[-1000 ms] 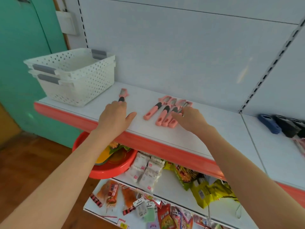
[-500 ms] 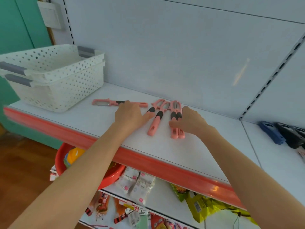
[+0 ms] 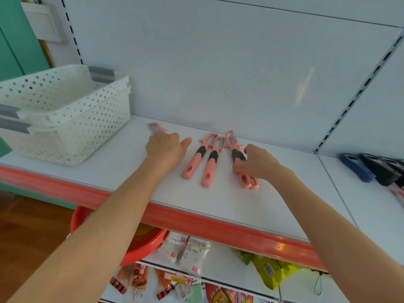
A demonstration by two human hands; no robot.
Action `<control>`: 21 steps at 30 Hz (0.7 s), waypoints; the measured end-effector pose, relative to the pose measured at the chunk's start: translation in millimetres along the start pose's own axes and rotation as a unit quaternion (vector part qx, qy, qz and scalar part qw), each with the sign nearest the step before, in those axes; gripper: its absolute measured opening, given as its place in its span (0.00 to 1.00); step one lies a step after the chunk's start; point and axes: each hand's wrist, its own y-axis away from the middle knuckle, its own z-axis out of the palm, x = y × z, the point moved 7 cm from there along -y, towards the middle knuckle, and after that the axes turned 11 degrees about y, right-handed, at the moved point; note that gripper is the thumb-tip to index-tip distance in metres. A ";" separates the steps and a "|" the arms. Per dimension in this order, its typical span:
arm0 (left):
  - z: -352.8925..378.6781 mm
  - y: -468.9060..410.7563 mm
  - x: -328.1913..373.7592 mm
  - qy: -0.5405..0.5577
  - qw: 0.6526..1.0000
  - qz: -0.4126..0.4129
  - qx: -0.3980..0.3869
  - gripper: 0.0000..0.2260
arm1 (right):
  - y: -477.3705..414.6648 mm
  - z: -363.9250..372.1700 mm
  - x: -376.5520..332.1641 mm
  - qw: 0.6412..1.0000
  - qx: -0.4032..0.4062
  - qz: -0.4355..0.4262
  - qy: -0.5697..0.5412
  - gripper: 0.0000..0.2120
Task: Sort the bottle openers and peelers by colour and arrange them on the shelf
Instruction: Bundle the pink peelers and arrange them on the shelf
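Pink set coming together mid-shelf (image 3: 218, 206). Two loose pink peelers (image 3: 203, 165) lie side by side, heads toward the back panel, handles toward the front edge, neither hand on them. Just to their right, your right grip (image 3: 258, 162) has fingers and thumb curled round a touching pair of pink peelers (image 3: 235, 147), pinching them at the black collars. Your left grip (image 3: 165, 147) sits left of the row, thumb spread, fingers bent over a blurred pink tool (image 3: 156, 126); can't tell whether it is pinched or only pressed, or whether it is peeler or opener. Blue and black tools (image 3: 369, 170) are already grouped on the next shelf section, at the right. Stacked white baskets (image 3: 65, 110) stand at the left end, contents hidden. My read: sorting mostly done. Left to do: line up the fifth pink piece, square the pair, check the baskets.
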 end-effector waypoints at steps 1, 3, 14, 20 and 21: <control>-1.5 0.5 -0.3 -0.007 1.000 0.011 0.000 0.21 | 0.4 0.1 0.2 1.000 0.000 0.005 0.000 0.11; -2.9 1.1 -1.3 -0.016 0.999 0.037 -0.006 0.18 | 0.2 1.3 1.4 1.000 -0.003 0.018 -0.004 0.13; -5.0 17.3 30.6 0.224 0.971 0.064 -0.059 0.16 | 6.3 5.4 4.3 0.990 0.003 0.073 -0.119 0.17; 18.3 24.7 54.3 0.053 0.987 0.104 -0.112 0.24 | 16.7 -5.4 22.1 0.982 0.033 0.092 -0.164 0.15; 18.6 23.4 55.6 0.035 0.987 0.106 -0.112 0.23 | 18.0 -4.6 23.7 0.981 0.030 0.091 -0.167 0.14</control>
